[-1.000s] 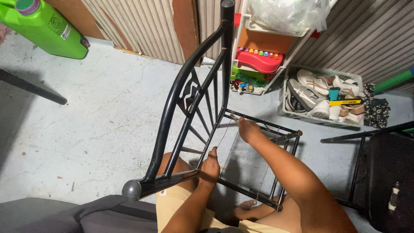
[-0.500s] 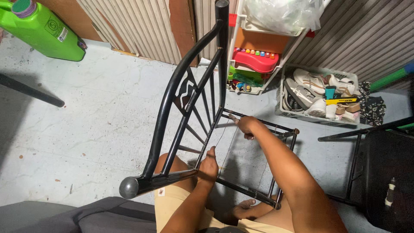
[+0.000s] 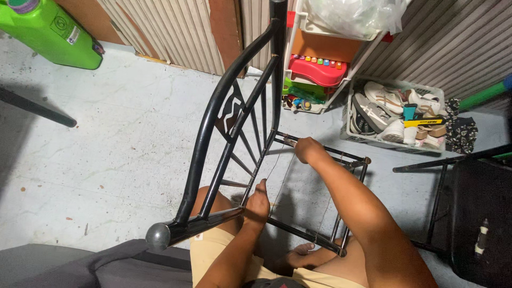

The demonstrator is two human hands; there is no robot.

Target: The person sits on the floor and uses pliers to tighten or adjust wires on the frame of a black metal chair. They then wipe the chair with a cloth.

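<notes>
Black metal chair frame point(image 3: 229, 133): left hand point(image 3: 257, 205) clamped its near rail, right hand point(image 3: 308, 150) pinched thin cord point(image 3: 280, 176) at far rail; slackened pinch risked sagging strands.

Green plastic jug point(image 3: 48, 32) cut off at top-left edge; thin strand across black metal chair frame point(image 3: 234, 133) barely discernible.

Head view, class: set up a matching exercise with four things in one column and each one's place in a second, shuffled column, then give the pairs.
1 left hand
2 right hand
3 green jug
4 crate of shoes

A top left, on the floor
B on the chair frame's far seat rail
C right of the toy shelf
D on the near seat corner

Pairs: 1-D, 2-B, 3-A, 4-C
</notes>
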